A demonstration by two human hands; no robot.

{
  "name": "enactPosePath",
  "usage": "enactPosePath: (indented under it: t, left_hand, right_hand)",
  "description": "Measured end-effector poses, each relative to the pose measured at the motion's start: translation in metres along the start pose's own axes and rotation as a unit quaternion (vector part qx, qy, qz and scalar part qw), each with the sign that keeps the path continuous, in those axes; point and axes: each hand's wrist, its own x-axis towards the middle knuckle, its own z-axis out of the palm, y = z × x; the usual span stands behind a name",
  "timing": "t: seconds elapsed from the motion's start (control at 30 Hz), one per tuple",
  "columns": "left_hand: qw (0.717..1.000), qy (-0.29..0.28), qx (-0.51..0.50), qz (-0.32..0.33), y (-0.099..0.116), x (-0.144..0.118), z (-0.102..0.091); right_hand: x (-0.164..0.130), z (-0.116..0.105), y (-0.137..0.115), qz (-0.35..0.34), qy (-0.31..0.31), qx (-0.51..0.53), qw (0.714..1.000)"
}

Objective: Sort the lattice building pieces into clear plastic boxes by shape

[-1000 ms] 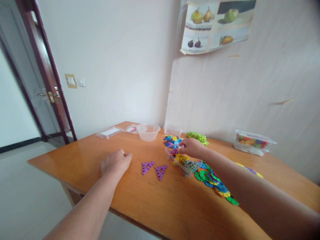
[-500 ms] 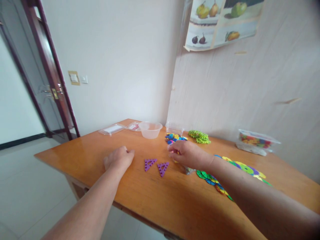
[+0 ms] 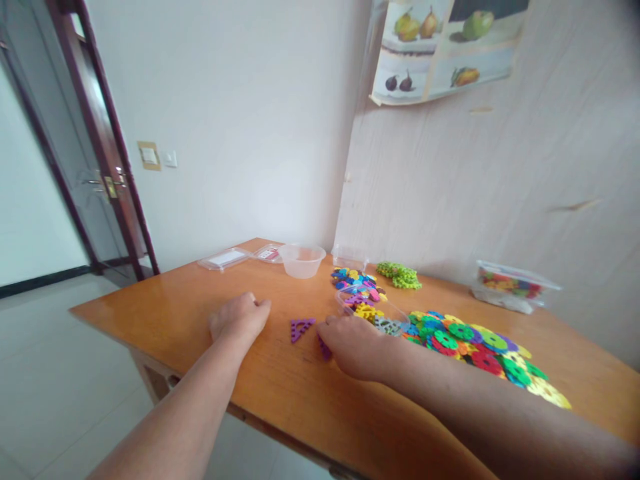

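Leaving the clear container [image 3: 393, 309], the right hand [image 3: 353, 341] now covers much of one purple triangle [image 3: 325, 348], just left of the container and nearer the person; attention shifts to the loose pieces. Whether it grips, I cannot tell. The left hand [image 3: 241, 319] rests clenched, well left of the container. Between the hands, the bare purple triangle [image 3: 302, 322] aims one corner containerward, its long edge slanting from there toward the person; its neighbour's visible corner points personward.

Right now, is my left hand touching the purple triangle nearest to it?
Apart. The head view shows a plain strip of tabletop between the thumb side of your left hand and that purple triangle.
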Motion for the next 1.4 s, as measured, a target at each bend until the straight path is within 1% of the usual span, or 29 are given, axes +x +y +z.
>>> enactPosePath:
  t: [0.13, 0.27, 0.37, 0.43, 0.47, 0.57, 0.63, 0.77, 0.97, 1.13, 1.2, 1.3, 1.4]
  left_hand:
    - [1.000, 0.003, -0.004, 0.002, 0.001, -0.001, -0.001]
    - [1.000, 0.005, -0.009, 0.003, 0.002, -0.002, -0.001]
    - [1.000, 0.010, -0.009, 0.008, 0.001, -0.002, 0.001]
    - [1.000, 0.015, -0.009, 0.008, 0.000, 0.000, 0.003]
    - [1.000, 0.017, -0.009, 0.008, -0.001, 0.000, 0.003]
    - [1.000, 0.016, -0.009, 0.004, -0.002, 0.002, 0.004]
    - [1.000, 0.013, -0.009, 0.004, -0.002, 0.002, 0.004]
    - [1.000, 0.011, -0.006, 0.005, -0.001, 0.000, 0.001]
    - [1.000, 0.013, -0.001, 0.005, -0.001, 0.001, 0.003]
    - [1.000, 0.012, -0.007, 0.005, -0.001, 0.002, 0.003]
    - [1.000, 0.010, -0.009, 0.005, -0.001, 0.001, 0.002]
    - [1.000, 0.009, -0.008, 0.007, 0.000, -0.002, 0.000]
    - [1.000, 0.010, -0.001, 0.012, 0.001, -0.003, -0.001]
  right_hand:
    - [-0.003, -0.001, -0.001, -0.001, 0.024, -0.002, 1.000]
    - [-0.011, -0.015, 0.005, 0.034, 0.063, 0.040, 0.997]
    - [-0.014, -0.031, 0.026, 0.088, 0.110, 0.068, 0.988]
    - [-0.012, -0.037, 0.048, 0.123, 0.130, 0.086, 0.980]
    - [-0.011, -0.038, 0.060, 0.140, 0.128, 0.091, 0.978]
    - [-0.004, -0.033, 0.092, 0.187, 0.122, 0.103, 0.969]
    - [0.000, -0.025, 0.107, 0.210, 0.109, 0.103, 0.966]
    - [0.005, -0.007, 0.121, 0.232, 0.088, 0.092, 0.964]
    - [0.010, 0.010, 0.124, 0.239, 0.089, 0.097, 0.962]
    - [0.006, 0.008, 0.121, 0.239, 0.103, 0.095, 0.961]
    - [0.004, 0.002, 0.112, 0.228, 0.124, 0.095, 0.961]
    - [0.001, -0.009, 0.088, 0.183, 0.151, 0.110, 0.965]
    - [0.003, -0.014, 0.058, 0.113, 0.141, 0.130, 0.975]
